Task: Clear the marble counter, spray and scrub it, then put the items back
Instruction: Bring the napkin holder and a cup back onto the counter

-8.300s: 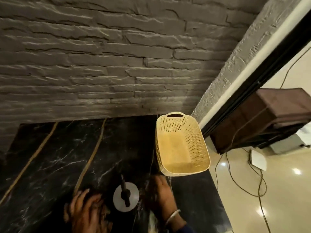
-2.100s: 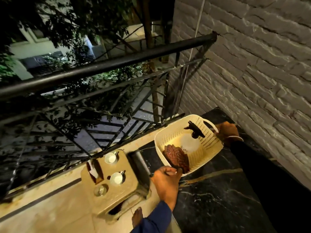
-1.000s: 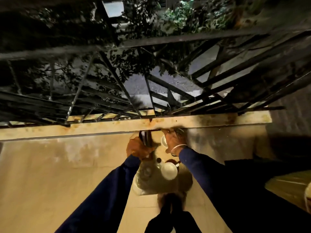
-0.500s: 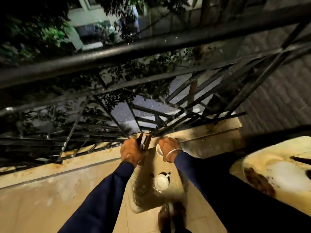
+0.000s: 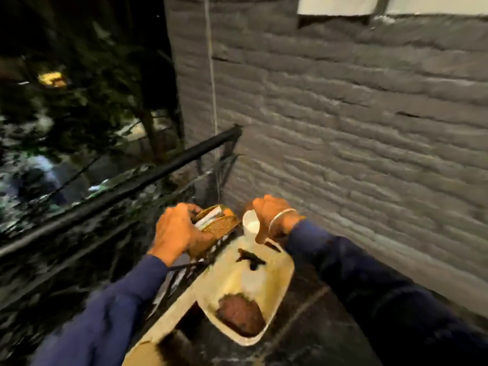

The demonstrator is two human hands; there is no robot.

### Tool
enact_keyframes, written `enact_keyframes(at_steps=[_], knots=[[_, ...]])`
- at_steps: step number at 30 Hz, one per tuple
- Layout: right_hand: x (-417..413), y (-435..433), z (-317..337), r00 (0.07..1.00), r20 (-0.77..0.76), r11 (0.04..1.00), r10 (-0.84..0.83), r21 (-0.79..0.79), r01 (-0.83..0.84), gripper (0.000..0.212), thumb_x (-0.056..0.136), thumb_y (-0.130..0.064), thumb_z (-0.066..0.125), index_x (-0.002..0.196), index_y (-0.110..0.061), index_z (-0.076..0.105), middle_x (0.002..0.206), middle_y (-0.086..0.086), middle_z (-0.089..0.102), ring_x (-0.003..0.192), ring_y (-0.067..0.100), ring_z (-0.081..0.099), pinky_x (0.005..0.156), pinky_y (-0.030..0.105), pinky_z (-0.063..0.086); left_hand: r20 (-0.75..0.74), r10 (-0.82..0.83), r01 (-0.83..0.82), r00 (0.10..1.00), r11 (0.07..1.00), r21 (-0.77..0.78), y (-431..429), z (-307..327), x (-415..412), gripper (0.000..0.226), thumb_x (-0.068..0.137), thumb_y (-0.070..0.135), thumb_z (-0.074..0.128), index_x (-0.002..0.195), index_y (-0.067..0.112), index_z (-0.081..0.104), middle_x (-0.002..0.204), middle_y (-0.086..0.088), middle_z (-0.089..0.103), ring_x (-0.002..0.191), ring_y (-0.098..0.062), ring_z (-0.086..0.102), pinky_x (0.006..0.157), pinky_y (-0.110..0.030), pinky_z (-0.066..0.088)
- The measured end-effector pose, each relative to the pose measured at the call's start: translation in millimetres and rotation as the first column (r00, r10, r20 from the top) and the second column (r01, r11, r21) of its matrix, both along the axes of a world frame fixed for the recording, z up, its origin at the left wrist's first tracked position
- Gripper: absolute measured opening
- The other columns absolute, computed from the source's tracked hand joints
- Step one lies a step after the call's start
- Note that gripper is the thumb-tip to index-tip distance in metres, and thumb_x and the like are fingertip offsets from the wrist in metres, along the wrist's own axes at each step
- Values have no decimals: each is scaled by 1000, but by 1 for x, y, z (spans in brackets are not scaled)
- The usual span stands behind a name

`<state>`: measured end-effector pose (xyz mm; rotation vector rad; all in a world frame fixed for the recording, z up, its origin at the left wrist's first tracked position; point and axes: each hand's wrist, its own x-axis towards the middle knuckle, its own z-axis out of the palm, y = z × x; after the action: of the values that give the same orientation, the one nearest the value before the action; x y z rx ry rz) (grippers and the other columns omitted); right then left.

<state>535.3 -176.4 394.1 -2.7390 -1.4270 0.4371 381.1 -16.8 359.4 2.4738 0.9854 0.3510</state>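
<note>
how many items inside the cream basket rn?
2 visible: black-nozzled white spray bottle at the far end of the cream perforated plastic basket, brown scrubber at the near end. More may be hidden.

A single head-worn camera looks forward and steeply down from above the person's own arms. The cream perforated basket [image 5: 245, 286] serves as the landmark: it sits low and centre in the view, close under the lens, on the dark marble surface [image 5: 311, 331]. Both hands show just beyond the basket's far rim, the left hand [image 5: 175, 231] to its upper left and the right hand [image 5: 272, 215] above it. The grey stone wall [image 5: 356, 122] fills the view right of and behind the basket. The black railing [image 5: 118, 192] runs to its left, with dark foliage beyond. The wide lens bends the edges, and the picture is motion-blurred.
</note>
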Motion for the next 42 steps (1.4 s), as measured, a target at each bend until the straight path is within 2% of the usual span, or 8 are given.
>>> enact_keyframes(at_steps=[6, 10, 16, 19, 22, 26, 31, 42], knots=[[96, -220, -5, 920, 60, 920, -387, -31, 390, 72, 57, -30, 89, 122, -19, 58, 120, 9, 62, 108, 32, 61, 82, 36, 53, 87, -340, 347, 937, 932, -100, -153, 7, 143, 50, 48, 29, 94, 94, 16, 77, 83, -5, 77, 81, -19, 72, 74, -32, 57], [137, -365, -49, 819, -21, 818, -574, -54, 572, 57, 66, -23, 84, 117, -12, 62, 111, 10, 63, 108, 32, 62, 74, 31, 48, 56, -470, 473, 881, 870, -139, -272, -30, 220, 36, 56, 40, 92, 72, 13, 73, 65, -4, 70, 68, -21, 68, 60, -32, 50], [187, -486, -143, 690, -127, 702, -712, -96, 706, 82, 60, -37, 87, 130, -13, 50, 128, 13, 57, 115, 32, 59, 90, 38, 52, -71, -595, 569, 801, 792, -220, -387, -132, 307, 31, 62, 36, 85, 85, 16, 78, 80, -8, 76, 83, -22, 73, 67, -34, 55], [211, -513, -194, 640, -129, 650, -758, -63, 757, 81, 65, -44, 83, 132, -14, 46, 130, 13, 53, 116, 34, 57, 94, 41, 51, -119, -654, 604, 747, 743, -290, -415, -183, 345, 39, 64, 25, 79, 102, 19, 75, 99, -8, 75, 98, -26, 69, 83, -32, 55], [225, -515, -232, 593, -115, 599, -797, -22, 800, 83, 67, -53, 77, 133, -15, 45, 126, 13, 57, 112, 34, 59, 94, 39, 48, -178, -667, 598, 723, 734, -323, -426, -229, 373, 32, 70, 18, 76, 100, 26, 73, 103, -5, 70, 101, -26, 66, 83, -28, 49], [242, -503, -261, 546, -156, 548, -823, 31, 836, 75, 62, -57, 76, 122, -18, 53, 119, 11, 62, 106, 33, 62, 91, 36, 45, -217, -647, 599, 731, 761, -249, -427, -267, 398, 50, 70, 17, 75, 119, 26, 67, 113, -6, 71, 105, -24, 67, 92, -34, 54], [252, -494, -275, 541, -174, 543, -823, 38, 839, 74, 64, -53, 77, 124, -17, 52, 123, 10, 60, 110, 30, 60, 94, 38, 47, -230, -632, 591, 740, 774, -227, -423, -267, 413, 51, 75, 6, 70, 123, 19, 64, 118, -13, 66, 111, -28, 62, 99, -37, 49], [256, -493, -283, 514, -196, 519, -835, 31, 855, 73, 64, -51, 80, 124, -18, 54, 121, 5, 63, 109, 25, 61, 94, 37, 48, -252, -658, 616, 709, 753, -232, -425, -253, 412, 40, 92, 10, 59, 129, 23, 58, 127, -11, 56, 104, -25, 57, 86, -28, 47]])
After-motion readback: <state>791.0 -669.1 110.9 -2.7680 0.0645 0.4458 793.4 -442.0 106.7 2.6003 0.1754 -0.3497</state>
